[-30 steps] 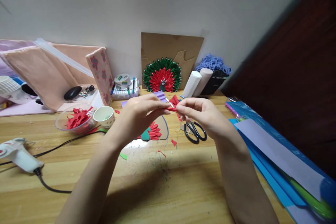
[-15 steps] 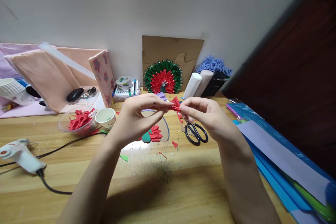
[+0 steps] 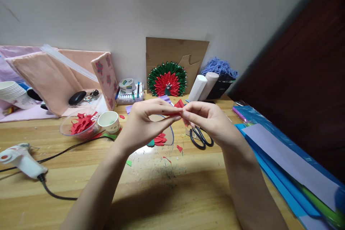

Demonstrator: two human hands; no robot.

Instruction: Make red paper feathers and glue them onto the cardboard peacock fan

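Observation:
Between my fingertips is a folded piece of red crepe paper [image 3: 179,104], mostly covered by the fingers. My left hand [image 3: 147,124] pinches it from the left, thumb below and fingers above. From the right, my right hand [image 3: 206,118] pinches the same piece, so the fingertips of both hands meet. Below and behind my left hand lies a round cardboard piece [image 3: 169,129] with a blue edge line, red paper petals [image 3: 161,139] and a green paper shape [image 3: 151,143], partly hidden. Black-handled scissors [image 3: 198,139] rest by my right hand.
A clear bowl of red paper strips [image 3: 83,123] and a paper cup [image 3: 109,121] stand left. A glue gun [image 3: 23,160] with its cord lies farther left. At the back, a green-and-red peacock craft [image 3: 167,81] leans on cardboard [image 3: 176,48]. Coloured sheets [image 3: 285,161] lie right.
My left hand has shifted slightly right, its fingertips now meeting those of my right hand. More of the red paper is covered. My right hand has barely moved.

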